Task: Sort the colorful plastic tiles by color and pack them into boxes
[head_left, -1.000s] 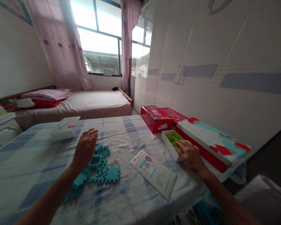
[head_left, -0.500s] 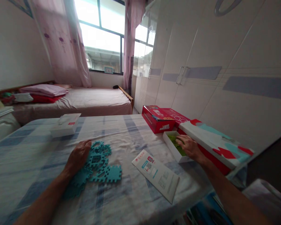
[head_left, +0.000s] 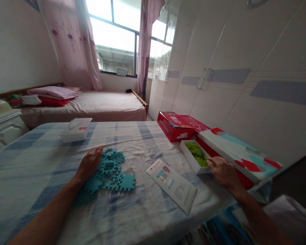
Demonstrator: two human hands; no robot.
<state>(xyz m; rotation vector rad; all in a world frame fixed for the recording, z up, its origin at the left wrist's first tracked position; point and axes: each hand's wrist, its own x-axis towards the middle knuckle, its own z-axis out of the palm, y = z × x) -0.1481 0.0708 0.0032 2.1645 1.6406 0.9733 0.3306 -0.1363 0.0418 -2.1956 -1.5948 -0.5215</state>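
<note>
My left hand lies flat with fingers loosely together on a cluster of teal interlocking puzzle pieces on the checked bedsheet. My right hand rests at the near right corner of a small white open box that holds green pieces. Its fingers curl at the box's edge and pinch a thin green bit. The box sits beside a long red and white lid.
A folded white leaflet lies between my hands. A red box stands behind the white one. A small white box sits far left on the sheet. A second bed, window and wardrobe doors lie beyond.
My left hand dropped from hovering onto the teal pieces. My right hand slid from inside the white box back to its near right corner, uncovering the green pieces.
</note>
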